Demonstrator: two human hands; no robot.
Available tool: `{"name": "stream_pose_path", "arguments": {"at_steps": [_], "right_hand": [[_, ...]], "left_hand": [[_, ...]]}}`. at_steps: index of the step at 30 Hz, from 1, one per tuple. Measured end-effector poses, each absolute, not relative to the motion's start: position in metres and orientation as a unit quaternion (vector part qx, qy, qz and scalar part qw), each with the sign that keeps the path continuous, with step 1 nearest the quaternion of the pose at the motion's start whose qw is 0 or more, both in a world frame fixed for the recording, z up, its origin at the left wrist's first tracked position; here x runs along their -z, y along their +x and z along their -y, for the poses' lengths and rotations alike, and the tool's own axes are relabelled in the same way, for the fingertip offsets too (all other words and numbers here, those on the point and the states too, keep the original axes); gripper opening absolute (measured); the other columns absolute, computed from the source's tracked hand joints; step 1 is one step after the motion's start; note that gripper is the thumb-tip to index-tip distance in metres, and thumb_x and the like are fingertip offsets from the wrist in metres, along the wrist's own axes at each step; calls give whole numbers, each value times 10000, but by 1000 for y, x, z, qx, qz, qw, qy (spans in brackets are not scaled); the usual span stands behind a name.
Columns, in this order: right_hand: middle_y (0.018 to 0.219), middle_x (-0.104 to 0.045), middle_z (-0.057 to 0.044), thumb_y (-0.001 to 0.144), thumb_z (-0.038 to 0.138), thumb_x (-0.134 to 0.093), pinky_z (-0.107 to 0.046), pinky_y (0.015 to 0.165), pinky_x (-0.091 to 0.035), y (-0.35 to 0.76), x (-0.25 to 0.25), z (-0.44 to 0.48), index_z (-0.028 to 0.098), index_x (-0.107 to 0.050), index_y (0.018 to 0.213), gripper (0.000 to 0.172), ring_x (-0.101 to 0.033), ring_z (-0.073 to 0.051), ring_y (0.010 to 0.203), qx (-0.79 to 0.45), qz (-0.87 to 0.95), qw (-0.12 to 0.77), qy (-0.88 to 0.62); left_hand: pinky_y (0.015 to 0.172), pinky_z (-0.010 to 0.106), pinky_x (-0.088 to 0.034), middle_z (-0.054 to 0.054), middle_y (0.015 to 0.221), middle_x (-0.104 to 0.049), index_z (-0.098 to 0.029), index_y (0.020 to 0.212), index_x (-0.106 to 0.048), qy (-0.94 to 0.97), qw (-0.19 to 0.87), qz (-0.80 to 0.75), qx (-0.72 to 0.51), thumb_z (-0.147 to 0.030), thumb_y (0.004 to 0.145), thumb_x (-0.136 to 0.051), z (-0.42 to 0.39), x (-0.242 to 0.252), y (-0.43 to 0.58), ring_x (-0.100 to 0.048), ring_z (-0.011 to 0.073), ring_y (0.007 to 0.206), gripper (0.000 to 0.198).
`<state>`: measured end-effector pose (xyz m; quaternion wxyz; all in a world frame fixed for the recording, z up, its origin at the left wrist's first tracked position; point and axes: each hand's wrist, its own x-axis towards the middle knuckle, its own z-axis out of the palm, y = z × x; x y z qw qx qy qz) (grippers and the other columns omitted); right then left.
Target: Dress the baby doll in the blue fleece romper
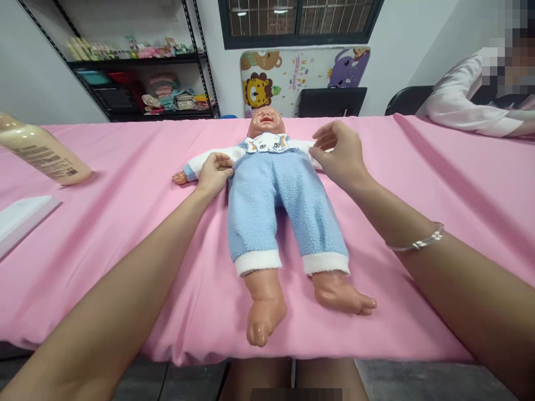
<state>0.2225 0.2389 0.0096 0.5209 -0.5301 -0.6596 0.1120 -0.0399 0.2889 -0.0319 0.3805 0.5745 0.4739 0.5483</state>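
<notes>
A baby doll (267, 167) lies on its back on the pink cloth, feet toward me and head at the far side. It wears fluffy blue trousers (253, 211) with white cuffs and a white-sleeved top with an animal face on the chest. My left hand (215, 171) rests by the doll's waist on the left, fingers loosely bent, fingertips at the edge of the clothing. Beside the white sleeve on the right, my right hand (340, 153) is raised, thumb and fingers curved apart with nothing visible between them. The sleeve's end is hidden behind that hand.
At left a cream-coloured bottle (45, 150) stands, with a white flat box (25, 220) nearer me. A black monitor or screen (332, 102) is behind the table's far edge. Shelves (137, 61) hold folded cloths. A person's white sleeve (463, 106) rests on the far right.
</notes>
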Motion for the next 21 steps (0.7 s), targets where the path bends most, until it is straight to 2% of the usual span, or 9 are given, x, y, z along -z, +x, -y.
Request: {"name": "stream_pose_path", "arguments": {"at_steps": [2,5,7,9,13,15,19,21], "right_hand": [[813,-590,-34,761,171,-638,-274,696,-452,204,-35,-207,162,-562,842,112,-548,-132,732,-149,759,441,-455],[823,-589,-29,821,269,-638,-241,657,-425,174,-60,-150,148,-603,879,138,-534,-113,724,-223,887,233,-331],[841,-575,-36,830,290,-641,-225,578,-366,157,-63,-118,138,-612,894,167,-487,-93,659,-197,928,111,-295],[850,-555,-62,833,326,-644,-229,517,-291,144,-58,-98,117,-600,849,214,-436,-93,614,-112,945,47,-302],[799,-512,-83,774,485,-705,-240,465,-218,129,-43,-88,101,-558,781,412,-415,-120,608,20,949,33,-314],[752,-488,-70,759,501,-718,-245,465,-225,125,-39,-87,111,-534,721,434,-428,-136,628,48,953,53,-294],[728,-482,-59,888,279,-588,-260,480,-241,119,-30,-77,117,-541,735,228,-455,-154,674,55,967,127,-212],[728,-485,-59,908,208,-526,-260,483,-236,116,-26,-73,116,-548,764,171,-454,-154,679,43,968,150,-198]], "left_hand": [[711,241,-433,0,767,-585,-162,829,-471,549,377,-479,-572,45,578,-497,-290,33,-40,-562,113,739,326],[680,248,-426,1,725,-596,-160,803,-481,535,377,-482,-582,48,568,-473,-292,33,-40,-565,120,708,314],[678,247,-425,0,712,-598,-161,795,-487,536,381,-480,-581,46,569,-473,-293,34,-41,-566,120,703,307],[681,245,-425,-3,708,-598,-163,792,-491,539,383,-478,-578,42,571,-473,-293,34,-41,-567,117,703,302],[686,242,-420,-6,699,-591,-159,782,-515,550,371,-485,-569,38,574,-473,-291,34,-41,-561,114,702,290],[691,242,-416,-3,700,-588,-152,771,-527,554,364,-490,-566,40,577,-477,-292,34,-40,-558,114,707,277],[692,243,-397,4,730,-591,-140,767,-561,569,360,-491,-553,18,611,-487,-295,34,-40,-541,114,710,234],[698,246,-389,9,758,-596,-139,759,-582,589,345,-491,-541,-15,657,-488,-296,34,-41,-529,115,715,186]]}}
